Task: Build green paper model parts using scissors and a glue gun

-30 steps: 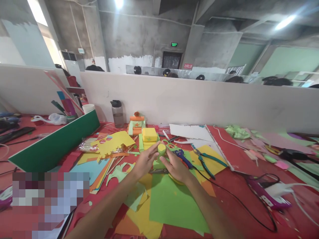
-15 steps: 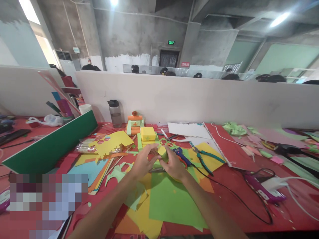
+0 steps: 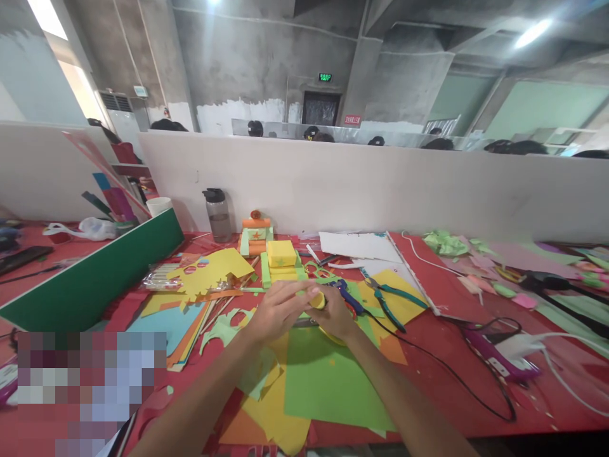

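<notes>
Between my two hands is a small yellow paper cylinder (image 3: 318,300), its round end turned toward me. My right hand (image 3: 337,315) wraps around it from the right. Across its left side and top lie the fingers of my left hand (image 3: 280,311), fairly straight and close together. Part of the cylinder is hidden by the fingers. Below the hands is a green sheet (image 3: 333,387), with a partly covered yellow ring (image 3: 333,337) by the right palm. Just beyond stands a yellow and green paper model (image 3: 281,255), and an orange and green one (image 3: 257,235) is behind it.
To the right lie a blue glue gun (image 3: 349,295) with a trailing black cord, teal-handled pliers (image 3: 392,304) and a purple power strip (image 3: 504,365). Paper scraps (image 3: 214,273) and a green board (image 3: 104,266) are on the left. A water bottle (image 3: 217,216) stands by the white partition (image 3: 295,184).
My left fingers have straightened and moved over the cylinder. The cylinder has tilted and shifted slightly right and down, with its round end now facing me more.
</notes>
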The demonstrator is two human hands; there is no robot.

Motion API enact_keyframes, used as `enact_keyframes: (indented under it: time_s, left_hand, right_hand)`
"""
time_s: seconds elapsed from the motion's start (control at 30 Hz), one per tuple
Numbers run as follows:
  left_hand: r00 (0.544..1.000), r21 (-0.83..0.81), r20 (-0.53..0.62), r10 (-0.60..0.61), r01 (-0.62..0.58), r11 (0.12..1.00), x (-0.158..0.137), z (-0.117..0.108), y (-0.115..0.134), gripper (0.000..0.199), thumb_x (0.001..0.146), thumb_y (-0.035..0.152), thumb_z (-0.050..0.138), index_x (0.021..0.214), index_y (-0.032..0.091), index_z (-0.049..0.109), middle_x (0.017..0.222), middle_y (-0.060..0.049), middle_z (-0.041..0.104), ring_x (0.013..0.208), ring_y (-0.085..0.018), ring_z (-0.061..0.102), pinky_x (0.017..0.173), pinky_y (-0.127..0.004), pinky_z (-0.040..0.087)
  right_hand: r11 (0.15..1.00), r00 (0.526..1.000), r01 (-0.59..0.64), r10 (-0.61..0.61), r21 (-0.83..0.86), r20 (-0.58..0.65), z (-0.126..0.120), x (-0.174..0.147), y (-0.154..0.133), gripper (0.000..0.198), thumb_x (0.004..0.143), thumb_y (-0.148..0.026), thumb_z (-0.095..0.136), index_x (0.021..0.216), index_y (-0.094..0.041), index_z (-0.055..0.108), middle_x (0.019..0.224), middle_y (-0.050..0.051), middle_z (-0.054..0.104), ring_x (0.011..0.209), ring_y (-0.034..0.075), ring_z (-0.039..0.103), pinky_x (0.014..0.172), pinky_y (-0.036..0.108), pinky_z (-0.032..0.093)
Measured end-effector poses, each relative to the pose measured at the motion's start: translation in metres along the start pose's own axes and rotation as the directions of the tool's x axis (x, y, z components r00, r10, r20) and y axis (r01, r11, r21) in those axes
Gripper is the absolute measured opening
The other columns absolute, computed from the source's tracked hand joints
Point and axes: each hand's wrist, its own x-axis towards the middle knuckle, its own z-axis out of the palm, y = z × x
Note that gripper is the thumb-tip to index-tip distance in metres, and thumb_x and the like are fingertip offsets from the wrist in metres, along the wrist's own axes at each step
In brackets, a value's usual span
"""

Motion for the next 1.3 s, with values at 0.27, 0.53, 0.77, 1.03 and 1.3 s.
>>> enact_keyframes:
  time_s: [0.27,0.53,0.77,1.03,1.3]
  left_hand:
    - [0.996,0.031,0.051,0.072,-0.074,0.997,0.002,-0.006,0.003,0.047,0.096,0.021,0.055,0.142,0.032,0.051,0.134,-0.009,0.065,0.12,-0.021,0.06,0.098,-0.038,0.048]
    - [0.984,0.038,0.091,0.155,-0.159,0.987,0.007,-0.012,0.004,0.055,0.093,0.022,0.055,0.147,0.028,0.044,0.134,-0.01,0.065,0.124,-0.024,0.059,0.101,-0.042,0.047]
    - [0.99,0.066,0.087,0.11,-0.116,0.991,0.003,-0.011,0.001,0.057,0.092,0.016,0.054,0.147,0.024,0.044,0.138,-0.011,0.061,0.128,-0.025,0.055,0.103,-0.043,0.046]
    - [0.998,0.044,0.065,0.006,-0.009,0.999,0.0,-0.01,0.002,0.057,0.092,0.013,0.052,0.148,0.022,0.043,0.141,-0.012,0.059,0.129,-0.025,0.053,0.103,-0.043,0.044]
    - [0.995,0.012,0.092,0.025,-0.026,1.0,0.0,-0.008,0.002,0.055,0.093,0.014,0.05,0.148,0.022,0.044,0.143,-0.013,0.057,0.128,-0.025,0.055,0.1,-0.043,0.045]
  right_hand:
    - [0.994,0.999,-0.026,0.028,0.11,-0.016,0.0,0.002,-0.002,0.025,0.084,-0.042,0.064,0.073,-0.021,0.056,0.066,-0.001,0.057,0.061,0.016,0.047,0.058,0.027,0.041]
    - [0.99,0.997,-0.061,0.066,0.129,-0.034,0.0,0.003,-0.002,0.031,0.083,-0.037,0.064,0.067,-0.021,0.043,0.061,-0.004,0.044,0.059,0.013,0.037,0.054,0.024,0.033]
    - [0.979,0.996,-0.084,0.086,0.187,0.0,-0.001,0.007,-0.009,0.015,0.084,-0.031,0.066,0.078,-0.019,0.059,0.072,-0.001,0.06,0.066,0.015,0.049,0.061,0.025,0.042]
    - [0.969,0.995,-0.087,0.095,0.231,-0.027,-0.004,0.006,-0.012,0.024,0.085,-0.032,0.068,0.072,-0.019,0.054,0.068,-0.002,0.054,0.064,0.014,0.046,0.062,0.025,0.042]
    - [0.961,0.999,-0.046,0.052,0.274,-0.012,-0.005,0.007,-0.016,0.021,0.084,-0.029,0.069,0.074,-0.02,0.054,0.074,0.0,0.058,0.07,0.016,0.051,0.066,0.026,0.044]
